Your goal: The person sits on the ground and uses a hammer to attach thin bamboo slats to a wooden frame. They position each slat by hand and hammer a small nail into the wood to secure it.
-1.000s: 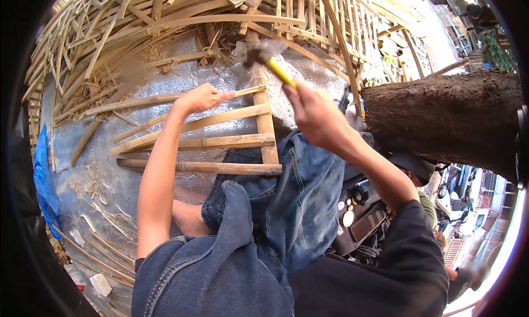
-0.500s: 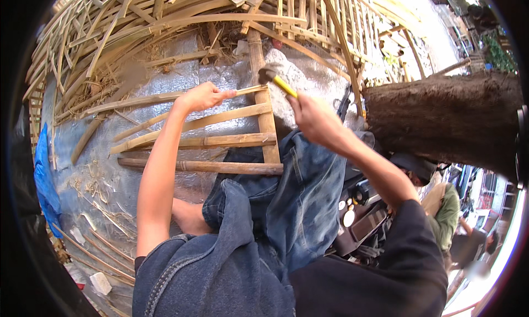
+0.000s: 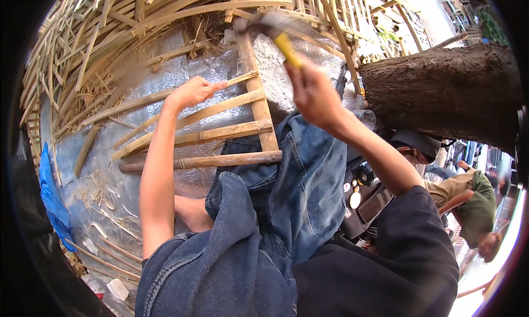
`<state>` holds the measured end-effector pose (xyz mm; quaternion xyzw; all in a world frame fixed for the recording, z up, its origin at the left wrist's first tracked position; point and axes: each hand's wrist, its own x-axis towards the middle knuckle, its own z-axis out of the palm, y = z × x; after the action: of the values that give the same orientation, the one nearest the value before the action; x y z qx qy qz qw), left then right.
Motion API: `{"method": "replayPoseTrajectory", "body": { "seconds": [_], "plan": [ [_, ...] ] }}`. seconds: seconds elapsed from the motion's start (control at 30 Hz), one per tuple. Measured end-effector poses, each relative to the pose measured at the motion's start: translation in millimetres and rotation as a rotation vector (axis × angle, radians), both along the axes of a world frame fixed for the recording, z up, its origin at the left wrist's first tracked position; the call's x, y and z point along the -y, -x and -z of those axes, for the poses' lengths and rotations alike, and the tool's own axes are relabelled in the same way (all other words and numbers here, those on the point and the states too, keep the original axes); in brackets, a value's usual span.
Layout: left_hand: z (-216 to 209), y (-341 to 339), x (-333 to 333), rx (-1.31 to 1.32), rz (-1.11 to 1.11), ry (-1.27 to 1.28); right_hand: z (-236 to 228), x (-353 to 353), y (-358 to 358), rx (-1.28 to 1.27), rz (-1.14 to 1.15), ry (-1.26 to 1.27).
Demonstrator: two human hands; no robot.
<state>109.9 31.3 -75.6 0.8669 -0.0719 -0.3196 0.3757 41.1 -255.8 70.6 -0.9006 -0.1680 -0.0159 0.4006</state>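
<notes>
Between the preceding frame and this one, the hammer point(image 3: 287, 49) had moved up and away from the end of the bamboo strip point(image 3: 242, 79), and its head, blurred by motion, stood near the top of the view. At the right rim, a co-worker in a green top point(image 3: 476, 201) had also shifted position and was bent forward.

Right hand point(image 3: 317, 96): closed around the yellow handle of the hammer. The head was clear of the strip, toward the upper end of the bamboo crosspiece point(image 3: 260, 107).

Left hand point(image 3: 193, 92): closed on the bamboo strip, fingers directed to the right. The free end of the strip projected past the fingers and lay at the crosspiece. Whether a nail was seated there could not be determined.

Three further bamboo slats point(image 3: 231, 130) extended leftward from the crosspiece, spaced apart along it, below the strip. A pale stone point(image 3: 275, 77) was located just to the right of the crosspiece. The slats lay above a silver sheet point(image 3: 217, 66) on the ground, and the denim-clad legs point(image 3: 308, 195) were positioned at the lower end of the crosspiece. A thick trunk point(image 3: 441, 91) occupied the right side.
</notes>
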Motion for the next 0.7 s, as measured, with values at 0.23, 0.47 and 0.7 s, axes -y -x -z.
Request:
{"method": "replayPoseTrajectory", "body": {
  "seconds": [0.23,0.47,0.7],
  "plan": [
    [1.1,3.8,-3.7,0.02,-0.01,0.004,-21.3,1.6,15.0,-0.044,0.056,0.073],
    [1.9,5.3,-8.9,0.018,-0.004,-0.032,15.0,-7.7,10.3,-0.158,0.02,0.307],
    [-5.8,4.2,3.5,0.031,0.008,-0.038,56.9,11.2,9.6,-0.044,-0.008,0.414]
  ]
}}
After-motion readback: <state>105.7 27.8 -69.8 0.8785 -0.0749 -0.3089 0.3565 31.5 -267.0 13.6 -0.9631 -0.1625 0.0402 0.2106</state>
